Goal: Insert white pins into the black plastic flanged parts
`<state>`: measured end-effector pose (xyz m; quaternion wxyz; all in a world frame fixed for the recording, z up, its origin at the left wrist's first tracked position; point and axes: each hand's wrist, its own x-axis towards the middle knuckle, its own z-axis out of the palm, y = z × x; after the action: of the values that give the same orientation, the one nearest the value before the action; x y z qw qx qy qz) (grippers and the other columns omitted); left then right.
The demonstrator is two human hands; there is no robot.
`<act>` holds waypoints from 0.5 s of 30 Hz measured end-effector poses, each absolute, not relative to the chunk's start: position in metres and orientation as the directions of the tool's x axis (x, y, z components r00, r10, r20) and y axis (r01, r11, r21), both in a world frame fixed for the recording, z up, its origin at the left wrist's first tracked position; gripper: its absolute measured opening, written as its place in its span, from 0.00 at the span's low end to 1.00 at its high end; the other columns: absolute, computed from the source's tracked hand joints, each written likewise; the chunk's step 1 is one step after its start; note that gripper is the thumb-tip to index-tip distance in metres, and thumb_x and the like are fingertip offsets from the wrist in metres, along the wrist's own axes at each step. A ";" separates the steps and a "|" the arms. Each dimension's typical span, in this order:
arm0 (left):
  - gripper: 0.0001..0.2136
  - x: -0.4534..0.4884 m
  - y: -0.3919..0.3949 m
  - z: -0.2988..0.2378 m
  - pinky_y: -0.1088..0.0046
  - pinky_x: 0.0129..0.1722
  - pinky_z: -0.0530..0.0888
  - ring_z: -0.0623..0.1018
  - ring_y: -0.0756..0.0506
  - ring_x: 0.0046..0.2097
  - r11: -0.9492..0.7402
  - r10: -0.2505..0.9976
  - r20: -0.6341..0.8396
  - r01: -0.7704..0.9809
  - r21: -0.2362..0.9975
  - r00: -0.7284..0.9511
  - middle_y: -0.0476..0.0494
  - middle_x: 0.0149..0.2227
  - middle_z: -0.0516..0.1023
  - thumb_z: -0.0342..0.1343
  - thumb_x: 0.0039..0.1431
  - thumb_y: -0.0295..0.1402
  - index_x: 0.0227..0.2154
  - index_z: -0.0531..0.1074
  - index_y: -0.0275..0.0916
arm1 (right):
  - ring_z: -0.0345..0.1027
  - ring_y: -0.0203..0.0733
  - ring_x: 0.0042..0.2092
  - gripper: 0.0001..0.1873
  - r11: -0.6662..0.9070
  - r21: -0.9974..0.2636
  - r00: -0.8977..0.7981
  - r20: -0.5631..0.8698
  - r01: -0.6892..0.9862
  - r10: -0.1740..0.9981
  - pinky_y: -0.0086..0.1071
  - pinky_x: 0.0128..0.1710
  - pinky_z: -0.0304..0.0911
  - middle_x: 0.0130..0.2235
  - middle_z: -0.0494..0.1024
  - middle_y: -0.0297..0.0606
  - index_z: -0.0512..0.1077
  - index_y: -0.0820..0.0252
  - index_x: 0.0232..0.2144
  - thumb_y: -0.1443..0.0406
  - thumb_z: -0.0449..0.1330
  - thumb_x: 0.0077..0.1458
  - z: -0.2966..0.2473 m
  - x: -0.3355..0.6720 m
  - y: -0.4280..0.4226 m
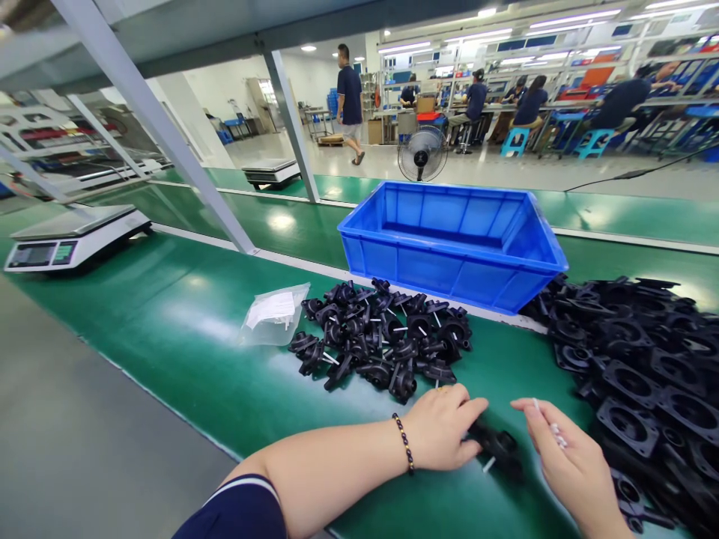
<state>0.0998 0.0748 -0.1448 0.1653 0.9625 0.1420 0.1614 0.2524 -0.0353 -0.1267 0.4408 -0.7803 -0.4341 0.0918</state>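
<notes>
My left hand (pixel 443 428) rests on the green belt and grips a black plastic part (pixel 499 449) with a white pin sticking out of it. My right hand (pixel 567 460) is just right of that part, fingers curled round several small white pins (pixel 556 433). A pile of black parts with white pins (pixel 382 337) lies just beyond my left hand. A larger heap of black parts (pixel 645 359) spreads to the right of my right hand.
A blue plastic bin (pixel 449 262) stands behind the piles. A clear bag of white pins (pixel 275 314) lies left of the small pile. Two scales (pixel 73 236) (pixel 269 172) sit at the left and back. A fan and several people are across the aisle.
</notes>
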 end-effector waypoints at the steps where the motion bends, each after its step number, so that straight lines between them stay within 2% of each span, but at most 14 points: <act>1: 0.28 0.100 0.075 -0.145 0.68 0.41 0.69 0.69 0.44 0.40 -0.895 0.337 0.256 0.224 0.385 0.906 0.41 0.41 0.65 0.54 0.50 0.42 0.52 0.59 0.36 | 0.59 0.28 0.23 0.23 -0.229 -0.743 0.570 0.240 0.629 0.786 0.18 0.22 0.55 0.24 0.68 0.35 0.72 0.63 0.32 0.49 0.49 0.53 -0.128 0.255 -0.035; 4: 0.30 0.101 0.076 -0.146 0.67 0.42 0.68 0.69 0.44 0.41 -0.877 0.349 0.258 0.217 0.429 0.901 0.40 0.42 0.66 0.56 0.48 0.43 0.52 0.59 0.36 | 0.68 0.32 0.32 0.24 -0.186 -0.699 0.430 0.191 0.690 0.882 0.17 0.28 0.61 0.32 0.74 0.37 0.72 0.63 0.31 0.49 0.48 0.53 -0.131 0.262 -0.032; 8: 0.25 0.102 0.076 -0.146 0.69 0.40 0.69 0.69 0.45 0.40 -0.870 0.351 0.354 0.161 0.466 0.867 0.40 0.41 0.67 0.55 0.49 0.41 0.49 0.63 0.34 | 0.69 0.34 0.34 0.24 -0.172 -0.672 0.376 0.170 0.720 0.911 0.17 0.29 0.63 0.34 0.75 0.37 0.73 0.62 0.33 0.50 0.48 0.53 -0.134 0.269 -0.029; 12: 0.14 0.100 0.073 -0.141 0.74 0.34 0.68 0.70 0.47 0.35 -0.855 0.282 0.475 -0.006 0.518 0.833 0.41 0.33 0.70 0.51 0.50 0.38 0.36 0.70 0.32 | 0.68 0.31 0.29 0.24 -0.203 -0.678 0.432 0.186 0.707 0.882 0.16 0.28 0.61 0.30 0.74 0.36 0.72 0.62 0.31 0.49 0.47 0.53 -0.131 0.267 -0.030; 13: 0.13 0.099 0.071 -0.140 0.75 0.32 0.68 0.70 0.48 0.33 -0.831 0.242 0.476 -0.072 0.551 0.845 0.42 0.30 0.70 0.51 0.49 0.38 0.31 0.70 0.33 | 0.67 0.30 0.28 0.24 -0.204 -0.683 0.442 0.192 0.701 0.876 0.16 0.28 0.61 0.29 0.73 0.35 0.72 0.62 0.31 0.49 0.47 0.53 -0.130 0.265 -0.030; 15: 0.12 0.096 0.069 -0.139 0.77 0.28 0.67 0.69 0.51 0.28 -0.693 0.149 0.395 -0.189 0.696 0.907 0.45 0.25 0.69 0.53 0.48 0.40 0.26 0.69 0.34 | 0.65 0.30 0.27 0.24 -0.199 -0.699 0.451 0.195 0.687 0.871 0.17 0.28 0.60 0.27 0.72 0.35 0.71 0.62 0.30 0.48 0.47 0.53 -0.129 0.261 -0.030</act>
<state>0.0960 0.0692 -0.1395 0.3919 0.8943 -0.0114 0.2157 0.2613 -0.0295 -0.1288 0.3754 -0.7647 -0.5093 0.1223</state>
